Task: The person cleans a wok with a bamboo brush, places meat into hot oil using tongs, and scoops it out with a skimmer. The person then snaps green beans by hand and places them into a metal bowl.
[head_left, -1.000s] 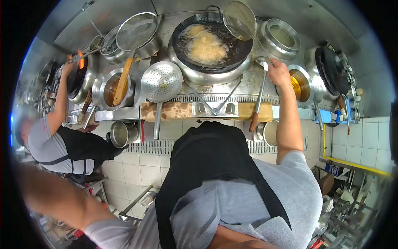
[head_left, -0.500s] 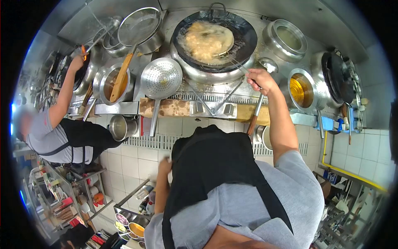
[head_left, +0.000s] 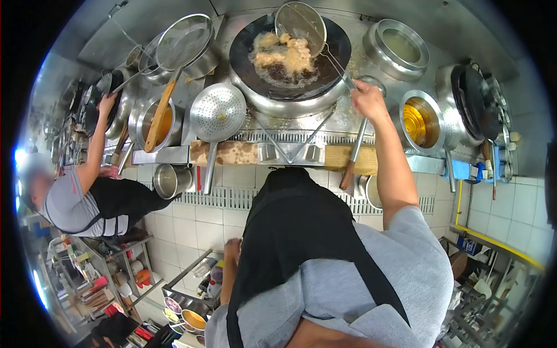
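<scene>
My right hand [head_left: 369, 101] is closed around the handle of a round wire-mesh skimmer [head_left: 300, 24]. The skimmer's mesh is over the far right side of a black wok [head_left: 243, 66], above the oil. Pale golden pieces of food [head_left: 290, 57] bubble in the oil, in a loose cluster. Just beneath my right hand lies a ladle [head_left: 359, 144] with a wooden handle end, its bowl partly covered by the hand. My left hand [head_left: 233, 248] hangs low beside the black apron, near a metal cart rail; its fingers are too hidden to read.
A perforated strainer [head_left: 218, 110] rests left of the wok. Beyond it are a pot with a wooden-handled sieve [head_left: 185, 43]. To the right stand a pot of amber oil [head_left: 419, 124] and a lidless steel pot [head_left: 400, 46]. A co-worker [head_left: 87, 191] works at the left stove.
The skimmer has risen from the frothing food to the wok's far right side, mesh now tilted up. The food shows as separate pieces with less foam. My left hand stays low.
</scene>
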The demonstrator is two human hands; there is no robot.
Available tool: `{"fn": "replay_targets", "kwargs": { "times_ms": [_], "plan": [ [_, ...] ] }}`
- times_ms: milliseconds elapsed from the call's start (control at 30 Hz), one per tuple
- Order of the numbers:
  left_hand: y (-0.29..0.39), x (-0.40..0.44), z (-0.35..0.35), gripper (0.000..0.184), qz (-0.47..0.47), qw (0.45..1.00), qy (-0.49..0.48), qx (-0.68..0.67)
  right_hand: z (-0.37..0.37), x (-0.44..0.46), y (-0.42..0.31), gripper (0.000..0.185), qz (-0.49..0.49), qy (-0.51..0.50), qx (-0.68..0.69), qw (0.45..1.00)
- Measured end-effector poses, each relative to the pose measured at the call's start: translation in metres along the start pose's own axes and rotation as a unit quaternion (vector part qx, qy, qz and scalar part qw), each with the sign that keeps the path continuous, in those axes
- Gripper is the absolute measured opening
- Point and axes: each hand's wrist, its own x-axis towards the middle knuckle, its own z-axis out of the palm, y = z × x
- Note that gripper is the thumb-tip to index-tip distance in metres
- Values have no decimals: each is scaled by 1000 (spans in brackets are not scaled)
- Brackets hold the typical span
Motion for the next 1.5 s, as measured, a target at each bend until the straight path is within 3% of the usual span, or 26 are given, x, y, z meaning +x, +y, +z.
{"fn": "replay_targets", "kwargs": {
  "times_ms": [67,100,300,367,467,567,700,800,900,1067,1100,1233,1333,1433,1467,1500],
  "plan": [
    [85,47,-101,30,-231,957,4,-178,8,1,-7,44,-4,43,-17,999],
    [116,64,-124,32,-282,893,65,-344,8,2,-9,44,-7,64,-26,998],
    [122,104,-144,38,-269,889,88,-359,-1,16,18,50,2,62,84,995],
    [124,91,-138,36,-281,884,88,-362,-12,14,20,51,-9,84,20,996],
    [123,58,-125,32,-293,912,-5,-286,-29,27,42,53,-61,88,-107,989],
    [41,3,-26,31,-189,973,-111,-70,-22,11,15,51,-7,20,-84,996],
    [38,-42,11,33,-47,997,-63,6,1,7,0,38,56,-52,76,994],
    [33,-51,19,31,-224,967,-73,-95,-1,5,3,39,47,-37,131,990],
    [43,-34,8,30,-314,921,0,-229,-1,7,13,36,28,-2,141,990],
    [141,33,-117,32,-318,885,32,-340,-8,-1,5,29,43,2,228,973],
    [151,42,-124,32,-358,850,59,-381,-8,0,7,29,50,-6,256,965],
    [152,59,-135,35,-351,850,66,-387,-21,1,12,28,71,-9,387,919],
    [143,54,-128,38,-341,871,41,-351,-25,17,22,37,46,85,337,936],
    [91,27,-69,36,-379,868,3,-320,-30,52,44,55,16,201,113,973],
    [80,19,-49,36,-392,876,4,-281,-38,76,69,63,-2,243,-94,965],
    [70,8,-34,36,-405,882,4,-241,-41,88,75,62,13,248,-171,953]
  ]
}}
